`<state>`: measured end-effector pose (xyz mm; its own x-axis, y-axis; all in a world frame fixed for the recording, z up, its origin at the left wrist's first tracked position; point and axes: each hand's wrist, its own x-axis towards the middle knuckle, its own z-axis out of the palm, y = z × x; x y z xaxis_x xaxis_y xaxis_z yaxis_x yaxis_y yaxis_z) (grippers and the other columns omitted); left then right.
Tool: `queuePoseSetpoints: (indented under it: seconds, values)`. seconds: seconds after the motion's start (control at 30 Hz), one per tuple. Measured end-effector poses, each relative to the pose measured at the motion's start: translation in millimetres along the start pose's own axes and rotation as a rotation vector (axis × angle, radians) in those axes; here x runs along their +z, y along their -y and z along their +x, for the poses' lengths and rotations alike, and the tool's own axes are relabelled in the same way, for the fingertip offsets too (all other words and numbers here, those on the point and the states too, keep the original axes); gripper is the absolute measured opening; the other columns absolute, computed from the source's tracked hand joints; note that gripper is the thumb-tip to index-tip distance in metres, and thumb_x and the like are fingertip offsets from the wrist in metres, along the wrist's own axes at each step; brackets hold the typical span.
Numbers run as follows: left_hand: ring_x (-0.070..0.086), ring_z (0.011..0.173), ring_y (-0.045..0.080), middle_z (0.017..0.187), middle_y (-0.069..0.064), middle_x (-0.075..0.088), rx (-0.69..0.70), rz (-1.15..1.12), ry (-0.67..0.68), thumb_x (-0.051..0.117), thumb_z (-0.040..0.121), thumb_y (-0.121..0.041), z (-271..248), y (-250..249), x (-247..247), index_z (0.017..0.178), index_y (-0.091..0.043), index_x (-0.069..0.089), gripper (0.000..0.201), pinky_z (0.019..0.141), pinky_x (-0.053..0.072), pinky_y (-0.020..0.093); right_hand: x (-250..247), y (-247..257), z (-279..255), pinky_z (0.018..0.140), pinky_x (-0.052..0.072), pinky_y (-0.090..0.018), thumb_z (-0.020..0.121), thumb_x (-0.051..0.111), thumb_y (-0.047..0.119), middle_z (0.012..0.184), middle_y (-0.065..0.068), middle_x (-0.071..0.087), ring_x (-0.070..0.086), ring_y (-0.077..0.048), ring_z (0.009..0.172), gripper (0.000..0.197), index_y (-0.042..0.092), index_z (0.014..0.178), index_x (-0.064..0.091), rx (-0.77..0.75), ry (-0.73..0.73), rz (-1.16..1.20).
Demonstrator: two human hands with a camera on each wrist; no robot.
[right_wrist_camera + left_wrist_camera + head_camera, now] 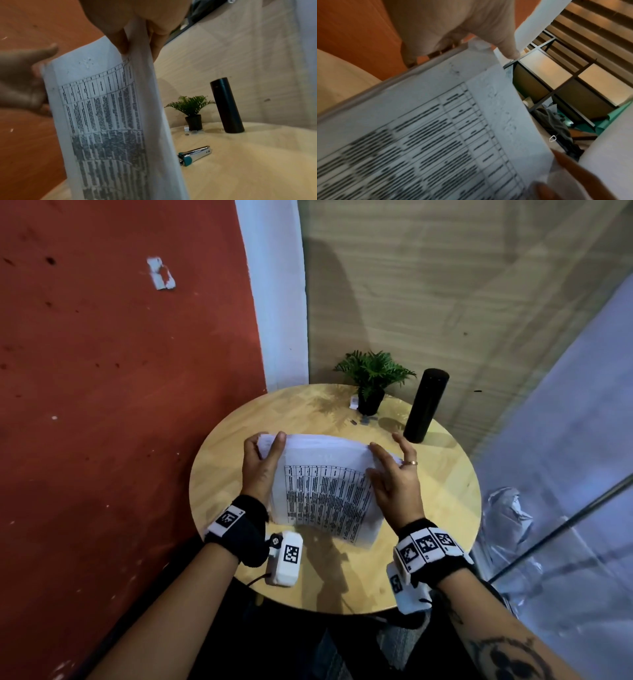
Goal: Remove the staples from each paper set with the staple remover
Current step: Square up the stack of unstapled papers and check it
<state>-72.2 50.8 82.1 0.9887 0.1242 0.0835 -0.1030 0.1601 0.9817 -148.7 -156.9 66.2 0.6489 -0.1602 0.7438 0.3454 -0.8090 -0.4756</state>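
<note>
A stack of printed paper (325,491) with a dense table on its top sheet is held tilted above the round wooden table (435,508). My left hand (270,450) grips the stack's left edge, thumb on top. My right hand (387,463) pinches the upper right corner, and the right wrist view shows thumb and fingers (123,44) squeezing the sheets (106,108). Small puncture marks show near the top margin. The staple remover (195,155), silver with teal ends, lies on the table beyond the paper. In the head view it is hidden.
A small potted plant (373,385) and a tall black cylinder (426,405) stand at the table's far side. Small bits (354,422) lie near the plant pot. A red wall is close on the left and a glass panel on the right.
</note>
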Motion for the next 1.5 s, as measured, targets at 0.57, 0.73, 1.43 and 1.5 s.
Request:
queuePoseSetpoints:
  seconds: [0.57,0.73,1.43,1.5]
  values:
    - [0.051,0.07,-0.009,0.082,-0.007,0.053,0.264,0.257,-0.028,0.066,0.085,-0.004,-45.9,24.9,-4.7,0.087,-0.022,0.047,0.026,0.071,0.041,0.014,45.0,27.1,-55.3,0.071,0.033,-0.029,0.078,0.034,0.013,0.092,-0.013,0.048,0.046,-0.024,0.082,0.027,0.003,0.103,0.039,0.688,-0.084,0.351]
    - [0.057,0.094,0.007,0.104,0.0,0.057,0.138,0.02,-0.066,0.073,0.065,-0.054,-42.5,12.1,-5.2,0.096,-0.032,0.045,0.047,0.085,0.044,0.02,30.2,27.6,-38.3,0.108,0.013,-0.007,0.082,0.051,0.011,0.138,-0.029,0.025,0.024,-0.014,0.127,0.07,0.004,0.142,0.016,0.327,-0.149,0.17]
    - [0.05,0.113,0.02,0.125,0.009,0.052,-0.042,-0.093,0.057,0.071,0.057,-0.067,-20.0,21.0,-9.2,0.124,-0.013,0.042,0.091,0.098,0.04,0.033,41.1,7.7,-42.5,0.088,0.044,-0.043,0.092,0.048,-0.002,0.095,-0.002,0.059,0.055,-0.021,0.091,0.025,0.021,0.1,0.051,0.93,0.013,0.682]
    - [0.055,0.106,0.021,0.114,0.009,0.057,-0.001,0.032,0.114,0.083,0.065,-0.034,-24.0,24.0,-9.0,0.109,-0.019,0.042,0.062,0.097,0.043,0.033,48.5,8.3,-45.9,0.085,0.044,-0.044,0.094,0.045,0.0,0.093,-0.01,0.057,0.053,-0.027,0.094,0.019,0.019,0.096,0.046,0.927,0.02,0.594]
